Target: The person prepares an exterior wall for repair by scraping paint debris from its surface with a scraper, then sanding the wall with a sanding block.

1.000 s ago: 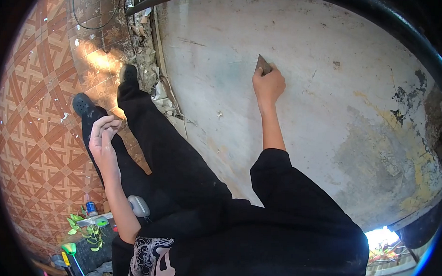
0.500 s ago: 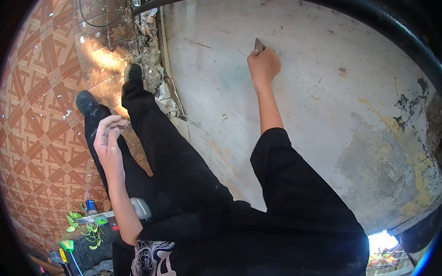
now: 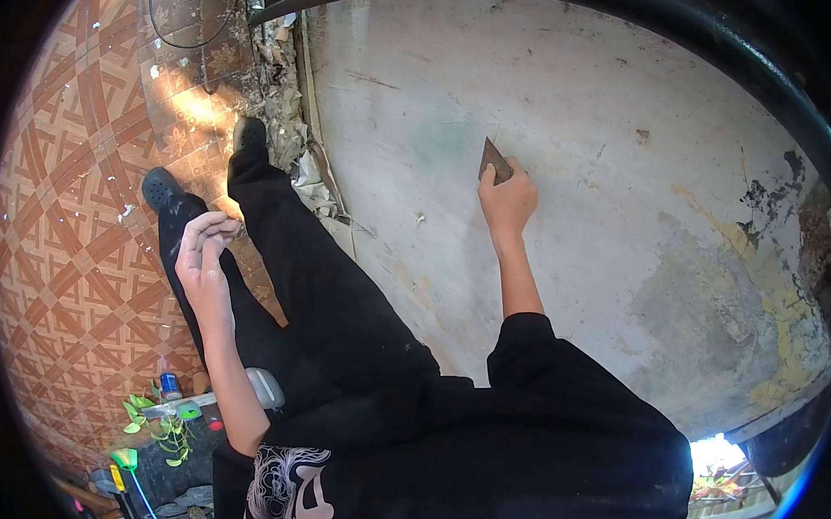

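My right hand (image 3: 511, 203) is closed around a scraper (image 3: 492, 158), its dark, pointed metal blade jutting past the thumb. Blade and hand lie over the whitish, worn wall (image 3: 556, 90), near a faint greenish smudge. The scraper's handle is hidden in my fist. On the other side, my left hand (image 3: 205, 247) hovers in front of my black trousers, fingers loosely curled and dusted with pale powder. Nothing shows between its fingers.
Patterned brown tiles (image 3: 76, 226) cover the floor, where my dark clogs (image 3: 163, 190) stand. Broken debris (image 3: 292, 136) lines the wall's foot. At lower left are a blue bottle (image 3: 170, 385), a leafy plant (image 3: 175, 442) and a green-headed swatter (image 3: 125, 459). A dark pipe (image 3: 701, 44) curves overhead.
My right hand has drawn back toward my body with the scraper, down and slightly right in view, showing more of the blade. My left hand has barely moved.
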